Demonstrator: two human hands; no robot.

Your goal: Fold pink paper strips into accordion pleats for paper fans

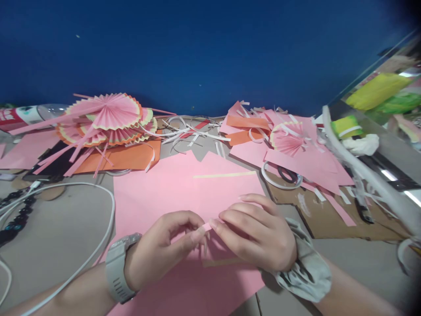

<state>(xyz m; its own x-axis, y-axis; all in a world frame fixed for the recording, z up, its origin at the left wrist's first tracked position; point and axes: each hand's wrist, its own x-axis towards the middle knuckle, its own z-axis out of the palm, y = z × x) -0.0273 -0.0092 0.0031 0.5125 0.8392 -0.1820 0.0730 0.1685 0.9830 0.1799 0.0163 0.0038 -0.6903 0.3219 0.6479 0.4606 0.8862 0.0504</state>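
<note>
My left hand (pixel 164 248), with a grey watch on its wrist, and my right hand (pixel 256 237), with a grey scrunchie on its wrist, meet over a large pink paper sheet (pixel 184 188). Both pinch a small folded pink paper piece (pixel 207 226) between thumb and fingertips. A thin yellowish strip (pixel 223 175) lies on the sheet farther away. Another strip (pixel 220 262) lies under my right hand.
Finished pink pleated fans (pixel 108 118) are stacked at the back left on orange paper (pixel 131 158). White paper trimmings (pixel 187 129) lie at the back centre. More pink scraps and a fan (pixel 289 140) sit at the right, with a tape roll (pixel 281 175). A white cable (pixel 98 193) loops on the left.
</note>
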